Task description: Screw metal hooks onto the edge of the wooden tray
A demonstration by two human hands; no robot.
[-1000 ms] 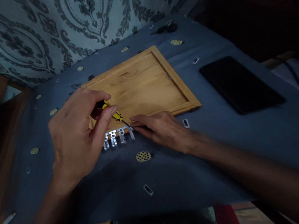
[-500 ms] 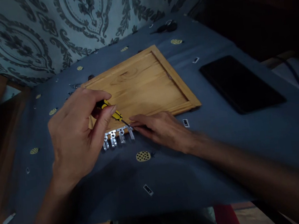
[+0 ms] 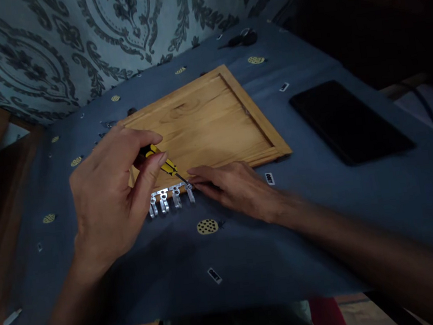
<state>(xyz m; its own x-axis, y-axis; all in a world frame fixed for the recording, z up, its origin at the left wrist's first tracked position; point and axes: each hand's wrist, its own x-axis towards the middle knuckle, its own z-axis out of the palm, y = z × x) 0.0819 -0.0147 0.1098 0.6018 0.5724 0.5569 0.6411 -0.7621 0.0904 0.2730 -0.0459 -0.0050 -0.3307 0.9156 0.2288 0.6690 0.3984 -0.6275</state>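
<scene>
My left hand [image 3: 113, 187] is closed around the handle of a yellow and black screwdriver [image 3: 167, 165]. The shaft slants down to the right, and its tip meets the right end of a silver metal hook rack [image 3: 164, 200]. That rack lies along the near edge of a framed wooden board [image 3: 196, 120], its several hooks pointing toward me. My right hand [image 3: 239, 188] has its fingers pinched together beside the screwdriver tip, at the rack's end. Whatever those fingertips hold is too small to make out.
A dark tablet-like slab [image 3: 350, 121] lies right of the board on a blue patterned tablecloth [image 3: 259, 262]. Dark scissors [image 3: 241, 38] rest at the back. Small dark items [image 3: 108, 124] sit behind my left hand. A white cable [image 3: 8, 322] lies at the lower left.
</scene>
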